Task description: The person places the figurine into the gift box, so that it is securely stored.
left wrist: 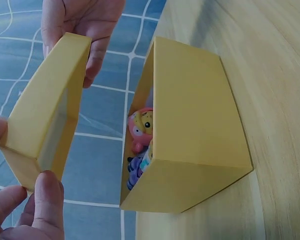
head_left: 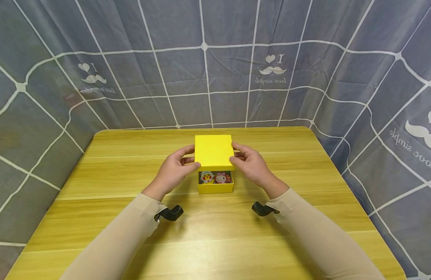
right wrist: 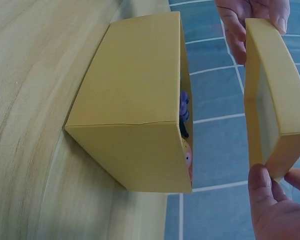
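A square yellow box lid (head_left: 213, 151) is held level between both hands, raised above a yellow box (head_left: 215, 188) on the table. The left hand (head_left: 175, 170) grips the lid's left side, thumb at the near corner. On the opposite side the right hand (head_left: 252, 165) pinches the lid the same way. Both wrist views show a gap between lid and box. Inside the box lie several small colourful toy figures; a yellow-faced figure (head_left: 206, 177) and a pink one (head_left: 222, 178) show at its near side. The lid hides the rest of the contents from above.
The box stands on a wooden table (head_left: 215, 233). A grey-blue curtain (head_left: 180, 74) with white grid lines hangs behind the table and along its sides. Black wrist-worn devices (head_left: 170, 213) stick out from under both sleeve cuffs.
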Tool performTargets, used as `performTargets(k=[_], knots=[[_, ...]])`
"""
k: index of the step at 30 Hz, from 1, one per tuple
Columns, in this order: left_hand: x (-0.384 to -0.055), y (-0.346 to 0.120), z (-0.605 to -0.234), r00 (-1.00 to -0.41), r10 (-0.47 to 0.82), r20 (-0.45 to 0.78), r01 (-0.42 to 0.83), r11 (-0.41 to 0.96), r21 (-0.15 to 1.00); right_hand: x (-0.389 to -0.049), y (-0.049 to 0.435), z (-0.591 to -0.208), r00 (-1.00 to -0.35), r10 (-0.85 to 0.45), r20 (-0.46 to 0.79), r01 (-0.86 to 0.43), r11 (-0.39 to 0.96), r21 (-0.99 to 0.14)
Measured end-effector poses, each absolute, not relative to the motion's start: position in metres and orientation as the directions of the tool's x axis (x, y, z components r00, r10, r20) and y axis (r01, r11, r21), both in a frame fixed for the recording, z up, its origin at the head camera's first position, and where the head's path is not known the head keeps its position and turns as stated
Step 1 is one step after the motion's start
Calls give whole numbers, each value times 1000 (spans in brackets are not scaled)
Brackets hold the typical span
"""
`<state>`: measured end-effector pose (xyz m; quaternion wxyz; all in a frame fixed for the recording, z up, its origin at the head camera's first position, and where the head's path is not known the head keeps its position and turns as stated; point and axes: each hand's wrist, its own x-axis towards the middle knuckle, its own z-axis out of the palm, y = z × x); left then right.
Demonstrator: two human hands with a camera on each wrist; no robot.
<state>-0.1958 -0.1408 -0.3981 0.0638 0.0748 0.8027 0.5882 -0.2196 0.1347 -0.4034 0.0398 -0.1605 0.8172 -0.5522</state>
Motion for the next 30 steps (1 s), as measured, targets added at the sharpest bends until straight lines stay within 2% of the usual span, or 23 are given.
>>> performTargets(k=[9,30], knots=[[-194,-141,-404,-981,192,-24,56,401,914,-219,135,-406,-940,-325,98,-231,399,-887],[-190,-135,-419,-979,198,-48,57,495,867,-215,135,-416,-937,-348,25,-205,490,-847]])
